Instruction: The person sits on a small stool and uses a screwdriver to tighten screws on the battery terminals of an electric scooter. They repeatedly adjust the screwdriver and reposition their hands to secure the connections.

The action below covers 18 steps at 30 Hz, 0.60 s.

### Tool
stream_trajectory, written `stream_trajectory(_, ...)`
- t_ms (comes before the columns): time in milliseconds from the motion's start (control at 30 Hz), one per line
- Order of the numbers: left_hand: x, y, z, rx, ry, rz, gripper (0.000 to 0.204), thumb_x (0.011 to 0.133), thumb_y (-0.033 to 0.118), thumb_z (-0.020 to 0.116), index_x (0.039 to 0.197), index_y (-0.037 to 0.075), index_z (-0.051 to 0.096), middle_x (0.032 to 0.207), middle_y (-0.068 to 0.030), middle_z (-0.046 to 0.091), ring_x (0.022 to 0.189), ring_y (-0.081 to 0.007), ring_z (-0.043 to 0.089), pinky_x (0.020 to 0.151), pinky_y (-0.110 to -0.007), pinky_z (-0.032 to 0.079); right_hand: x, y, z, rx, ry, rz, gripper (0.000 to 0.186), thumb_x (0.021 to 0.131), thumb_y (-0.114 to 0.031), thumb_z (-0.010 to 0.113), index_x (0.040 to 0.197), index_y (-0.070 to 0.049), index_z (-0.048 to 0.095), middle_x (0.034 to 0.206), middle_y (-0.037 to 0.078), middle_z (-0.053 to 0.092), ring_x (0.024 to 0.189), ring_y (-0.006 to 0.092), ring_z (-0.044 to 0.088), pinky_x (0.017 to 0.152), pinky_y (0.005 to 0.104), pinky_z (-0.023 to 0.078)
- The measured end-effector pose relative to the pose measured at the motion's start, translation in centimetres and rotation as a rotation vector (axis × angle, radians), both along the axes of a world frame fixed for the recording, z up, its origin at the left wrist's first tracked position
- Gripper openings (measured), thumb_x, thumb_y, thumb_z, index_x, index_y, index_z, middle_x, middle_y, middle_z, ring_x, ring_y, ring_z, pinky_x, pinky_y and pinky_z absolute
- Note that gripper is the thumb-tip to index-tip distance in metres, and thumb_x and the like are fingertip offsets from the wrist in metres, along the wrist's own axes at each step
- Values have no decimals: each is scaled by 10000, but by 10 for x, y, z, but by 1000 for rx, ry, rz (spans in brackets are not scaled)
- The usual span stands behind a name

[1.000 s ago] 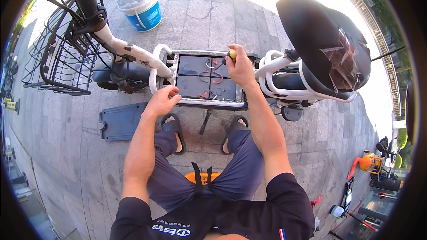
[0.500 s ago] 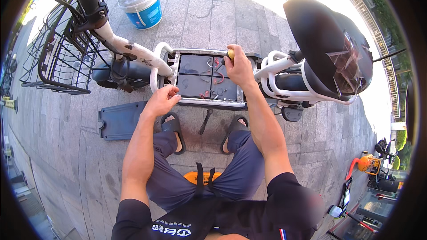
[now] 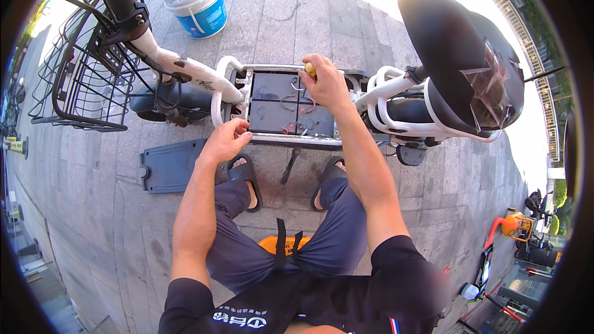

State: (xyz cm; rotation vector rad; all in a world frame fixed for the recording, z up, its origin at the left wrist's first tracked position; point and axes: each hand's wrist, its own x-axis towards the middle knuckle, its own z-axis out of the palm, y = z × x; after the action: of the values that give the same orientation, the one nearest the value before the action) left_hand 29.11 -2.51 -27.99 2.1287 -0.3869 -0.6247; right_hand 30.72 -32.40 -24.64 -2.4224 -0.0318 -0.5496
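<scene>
My right hand (image 3: 326, 86) is closed round the yellow handle of a screwdriver (image 3: 310, 70) above the far right part of the battery compartment. Its shaft and tip are hard to make out against the dark batteries. My left hand (image 3: 226, 141) is at the near left corner of the compartment's white metal frame (image 3: 291, 141), fingers curled together; anything in them is hidden. Inside the frame lie several dark batteries (image 3: 272, 114) side by side, with short red and pale wires (image 3: 307, 109) joining terminals. The compartment belongs to a white electric scooter (image 3: 176, 69).
A grey plastic cover (image 3: 173, 166) lies on the paving left of my feet. Beyond the scooter stands a blue and white bucket (image 3: 201, 18). A wire basket (image 3: 80, 96) is at left, a black seat (image 3: 455, 49) at right. Behind my feet sits an orange item (image 3: 275, 245).
My right hand has moved a little left and away from me with the screwdriver. My left hand stays at the frame's corner.
</scene>
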Motion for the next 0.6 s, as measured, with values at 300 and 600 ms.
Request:
stream_trajectory(300,-2,0,6,11,-11,0,392,876,221,690,1181,-18,624,996,-147,711,849,-223,691,786,-353,540,4,2,8,-92,9,-37,245,865,-227,646,1087,-125,622,1052,142,645,1004,365,619,838,461,512)
stream_trajectory(600,-2,0,8,35,-6,-14,349,900,186,675,1185,-6,616,1026,-120,703,857,-191,667,798,-344,527,0,2,14,-122,71,-18,325,838,-195,639,1159,-145,621,1124,98,653,1076,345,591,868,449,500)
